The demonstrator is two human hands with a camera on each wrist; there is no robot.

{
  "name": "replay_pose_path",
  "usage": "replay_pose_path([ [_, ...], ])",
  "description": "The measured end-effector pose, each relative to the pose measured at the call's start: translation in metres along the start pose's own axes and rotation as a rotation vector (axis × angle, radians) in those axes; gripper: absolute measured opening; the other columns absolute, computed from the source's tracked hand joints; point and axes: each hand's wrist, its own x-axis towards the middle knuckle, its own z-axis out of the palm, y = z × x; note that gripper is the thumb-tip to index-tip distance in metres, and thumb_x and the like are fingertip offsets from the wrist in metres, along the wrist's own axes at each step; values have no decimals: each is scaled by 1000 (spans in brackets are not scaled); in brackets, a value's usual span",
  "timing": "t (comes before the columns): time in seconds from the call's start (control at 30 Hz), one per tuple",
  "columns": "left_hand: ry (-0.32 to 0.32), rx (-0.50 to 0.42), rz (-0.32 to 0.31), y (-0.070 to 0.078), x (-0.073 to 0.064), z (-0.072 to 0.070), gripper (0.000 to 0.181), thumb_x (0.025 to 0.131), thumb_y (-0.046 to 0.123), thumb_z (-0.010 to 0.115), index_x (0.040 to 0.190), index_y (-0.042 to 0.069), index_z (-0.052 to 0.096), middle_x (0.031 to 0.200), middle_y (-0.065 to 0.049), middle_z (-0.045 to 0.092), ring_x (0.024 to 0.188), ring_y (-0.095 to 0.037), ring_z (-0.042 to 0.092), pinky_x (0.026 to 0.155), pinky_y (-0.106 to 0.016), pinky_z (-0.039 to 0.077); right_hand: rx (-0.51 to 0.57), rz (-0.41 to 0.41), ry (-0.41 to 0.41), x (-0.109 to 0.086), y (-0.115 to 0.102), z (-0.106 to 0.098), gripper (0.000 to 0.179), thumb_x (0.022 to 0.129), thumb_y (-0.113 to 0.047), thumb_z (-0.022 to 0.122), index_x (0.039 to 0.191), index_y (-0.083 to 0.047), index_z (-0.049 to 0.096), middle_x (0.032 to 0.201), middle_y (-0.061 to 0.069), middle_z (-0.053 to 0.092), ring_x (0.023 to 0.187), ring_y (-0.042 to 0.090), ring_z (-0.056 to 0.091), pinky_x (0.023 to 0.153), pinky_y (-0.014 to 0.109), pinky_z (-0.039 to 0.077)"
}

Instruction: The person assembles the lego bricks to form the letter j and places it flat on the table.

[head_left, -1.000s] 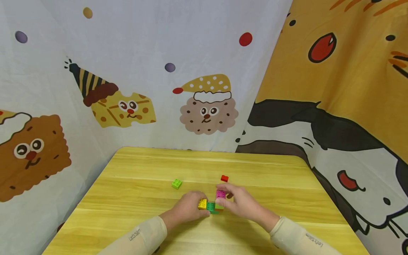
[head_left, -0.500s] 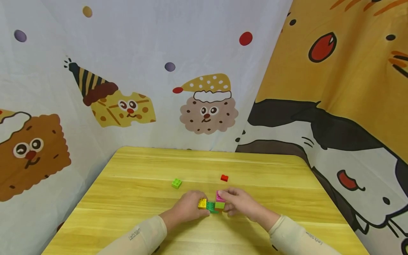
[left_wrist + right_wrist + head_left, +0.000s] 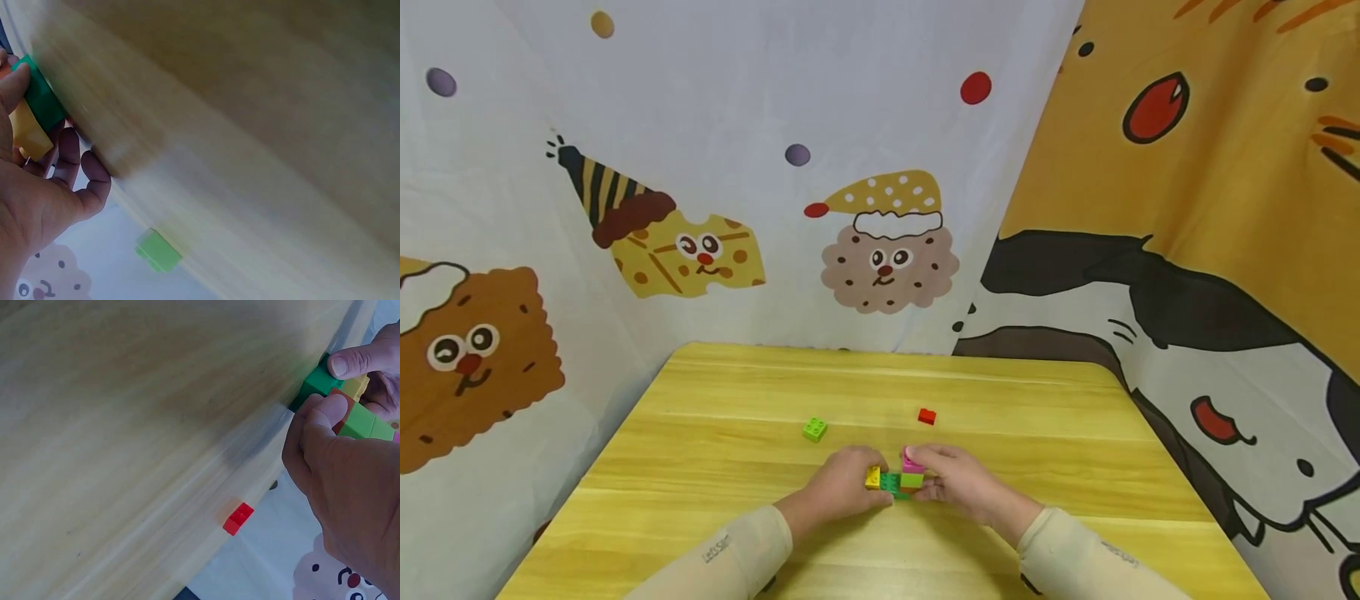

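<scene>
A small build of toy building bricks stands low at the middle of the table, with a green base (image 3: 890,482), a yellow brick (image 3: 872,477) at its left and a stack at its right. That stack has an orange brick (image 3: 338,400) low down, a lime brick (image 3: 912,481) above it and a pink brick (image 3: 913,467) on top. My left hand (image 3: 838,482) grips the build's left end, its thumb on the green base in the left wrist view. My right hand (image 3: 966,482) holds the right stack, one digit over the pink brick and fingertips against the orange one.
A loose lime brick (image 3: 815,429) lies farther back on the left of the wooden table (image 3: 715,400). Behind my right hand lies a small red brick (image 3: 927,416). A printed cloth (image 3: 737,125) hangs behind the table's far edge.
My right hand has lowered the pink brick onto the lime one and moved its grip down the stack's side. The build has shifted slightly left. My left hand keeps its hold.
</scene>
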Motion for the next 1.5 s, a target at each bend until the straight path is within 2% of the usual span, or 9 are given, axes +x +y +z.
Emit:
replay_pose_path([
  [0.17,-6,-4,-10,-2,1,1,40,84,40,91,112,15,78,112,-1,77,98,-14,69,88,-33,59,12,6,-1,1,1,1,70,107,-50,62,145,8,55,135,20,66,105,22,72,98,39,62],
  [0.4,-28,-18,-33,0,2,1,42,85,43,89,115,16,77,114,0,77,100,-13,68,89,-33,59,-32,58,55,-1,2,0,74,104,-61,60,144,2,59,120,11,75,100,22,74,92,40,63],
  [0.53,-32,-33,-38,0,1,0,46,85,44,90,117,14,77,115,-1,77,98,-13,68,88,-33,60,-44,59,60,-3,4,-4,73,105,-64,55,139,0,62,124,12,75,103,24,73,93,41,63],
  [0.7,-36,-34,-27,-3,0,-2,54,84,47,90,122,12,74,116,-2,76,99,-12,68,89,-33,60,-54,41,34,-3,5,-10,79,105,-68,50,142,0,60,132,14,73,111,28,72,97,44,61],
  [0.93,-29,-109,-49,-17,-10,-9,64,89,57,83,128,8,71,110,2,73,91,-6,62,81,-29,57,-60,33,48,-4,5,-21,88,104,-72,47,151,2,53,143,20,67,118,29,72,101,47,60],
  [1.07,39,-169,-99,-33,-24,-20,62,96,56,75,130,4,70,116,-5,74,100,-14,68,87,-39,61,-51,26,48,-4,3,-27,90,105,-71,47,154,4,48,146,22,64,122,31,70,104,49,59],
  [1.27,236,-111,-263,-52,-31,-34,48,99,39,78,128,2,67,124,-12,71,112,-28,71,95,-47,61,-74,17,64,0,2,-37,92,105,-70,46,154,7,46,150,26,61,126,36,68,105,49,58],
  [1.37,277,-82,-325,-57,-29,-38,51,97,33,81,130,-2,62,125,-17,67,113,-30,69,96,-48,60,-86,18,76,4,3,-41,92,105,-70,48,155,8,45,151,27,60,129,37,67,106,49,58],
  [1.5,285,-60,-359,-61,-26,-39,61,95,32,83,134,-6,58,128,-22,64,113,-32,68,97,-50,60,-110,21,89,9,6,-45,89,106,-66,50,155,7,45,151,26,61,131,37,67,106,48,58],
])
